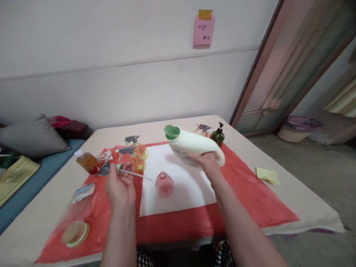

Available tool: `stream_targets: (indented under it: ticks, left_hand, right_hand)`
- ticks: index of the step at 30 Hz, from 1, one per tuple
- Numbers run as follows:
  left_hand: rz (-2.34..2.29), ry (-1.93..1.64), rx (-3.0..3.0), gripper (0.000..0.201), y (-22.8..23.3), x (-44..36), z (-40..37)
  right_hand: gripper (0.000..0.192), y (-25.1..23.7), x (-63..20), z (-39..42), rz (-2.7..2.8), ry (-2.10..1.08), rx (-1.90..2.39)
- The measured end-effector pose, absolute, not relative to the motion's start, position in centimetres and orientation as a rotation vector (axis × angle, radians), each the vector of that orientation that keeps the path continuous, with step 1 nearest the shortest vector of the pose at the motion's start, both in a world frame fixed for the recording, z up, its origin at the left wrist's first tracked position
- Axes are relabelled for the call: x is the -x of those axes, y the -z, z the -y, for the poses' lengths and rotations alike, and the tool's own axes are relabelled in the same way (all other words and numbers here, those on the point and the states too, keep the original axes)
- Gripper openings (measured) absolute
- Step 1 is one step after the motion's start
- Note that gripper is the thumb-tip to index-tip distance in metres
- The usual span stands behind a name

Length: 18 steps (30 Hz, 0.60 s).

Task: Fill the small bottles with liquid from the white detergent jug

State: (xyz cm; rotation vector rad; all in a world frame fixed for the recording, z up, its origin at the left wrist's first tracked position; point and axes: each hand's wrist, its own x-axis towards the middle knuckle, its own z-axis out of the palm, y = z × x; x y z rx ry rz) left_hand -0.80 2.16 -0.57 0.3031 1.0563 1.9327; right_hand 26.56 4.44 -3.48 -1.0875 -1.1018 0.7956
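My right hand (pixel 207 163) grips the handle of a pale jug (pixel 191 146), tipped on its side above the white cloth (pixel 183 189), its green spout toward the left. My left hand (pixel 120 185) pinches a grey spray head (pixel 107 169) with its tube. An open pink bottle (pixel 164 184) stands between my hands, on the cloth.

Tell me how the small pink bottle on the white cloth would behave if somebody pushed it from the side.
The small pink bottle looks like thin clear plastic and seems empty, so it is probably very light and would slide or tip easily. Its body is rounded, so once tipped it may roll. It stands open on the white cloth, with no cap.
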Motion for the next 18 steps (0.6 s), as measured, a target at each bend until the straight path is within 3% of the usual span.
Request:
stream_targets:
  ticks: [5,12,18]
  left_hand:
    - [-1.003,-1.955,-0.281,0.026,0.5,0.1,-2.0]
    - [-0.977,-1.947,-0.294,0.025,0.9,-0.6,-2.2]
    - [-1.005,-1.925,-0.305,0.023,0.9,-0.8,-2.3]
  right_hand:
    - [0.113,2.8,-31.0,-1.6,1.478,-0.459,1.311]
    - [0.101,4.4,-34.2,-0.4,1.783,-0.022,1.368]
    - [0.101,5.0,-34.1,-0.7,1.881,0.221,1.334]
